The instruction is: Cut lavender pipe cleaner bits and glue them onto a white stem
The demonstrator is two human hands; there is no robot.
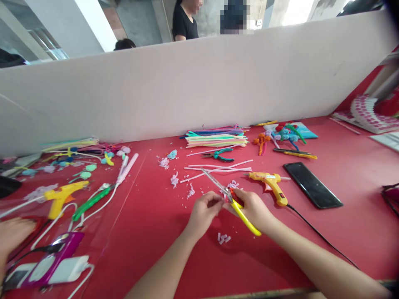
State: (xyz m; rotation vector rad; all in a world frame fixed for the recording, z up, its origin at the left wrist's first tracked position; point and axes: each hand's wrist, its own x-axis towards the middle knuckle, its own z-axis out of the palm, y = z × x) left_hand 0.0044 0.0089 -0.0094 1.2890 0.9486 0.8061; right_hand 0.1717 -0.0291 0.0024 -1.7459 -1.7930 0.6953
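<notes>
Yellow-handled metal scissors, gripped by the right hand, aim toward eleven o'clock — stubby lilac cylinders lie at five o'clock from the left hand — curled, hold unclear

- Scissors: yellow handle, silver blades.
- Cut pieces: pale lilac.
- Stem bundle: pink, blue, turquoise, cream.
- Pliers: teal handles.
- Both glue guns: yellow.
- Phone: black.
- Table: plain red.
</notes>
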